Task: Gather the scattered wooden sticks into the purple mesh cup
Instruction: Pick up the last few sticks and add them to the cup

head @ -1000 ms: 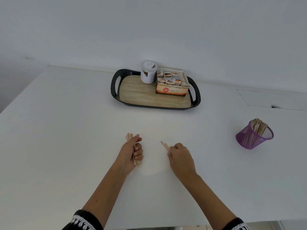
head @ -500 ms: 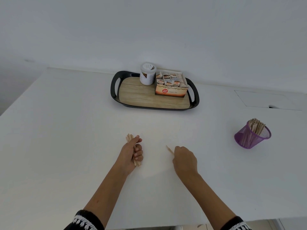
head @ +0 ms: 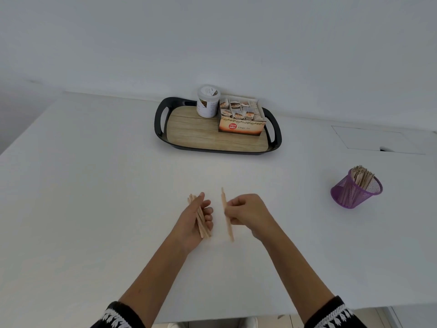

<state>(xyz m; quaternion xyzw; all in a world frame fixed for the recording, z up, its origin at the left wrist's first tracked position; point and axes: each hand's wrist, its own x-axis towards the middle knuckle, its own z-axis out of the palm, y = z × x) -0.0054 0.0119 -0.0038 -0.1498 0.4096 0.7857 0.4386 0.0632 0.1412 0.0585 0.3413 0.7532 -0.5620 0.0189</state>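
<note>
My left hand (head: pixel 192 221) is closed around a bundle of wooden sticks (head: pixel 201 222) just above the white table, near the middle. Close to its right, my right hand (head: pixel 248 215) pinches a thin wooden stick (head: pixel 226 214), held lifted and nearly upright in the view, a small gap away from the bundle. The purple mesh cup (head: pixel 354 191) stands tilted at the right of the table, well away from both hands, with several sticks leaning inside it.
A black-rimmed tray (head: pixel 160 129) with a wood-pattern floor sits at the back centre, carrying a white jar (head: pixel 208 101) and an open tea-bag box (head: pixel 241 118). A rectangular hatch (head: pixel 373 139) is set in the tabletop at back right. The table's near edge runs just below my sleeves.
My right hand has lifted the stick off the table and swung it upright toward my left hand. The left hand has kept its bundle and barely moved.
</note>
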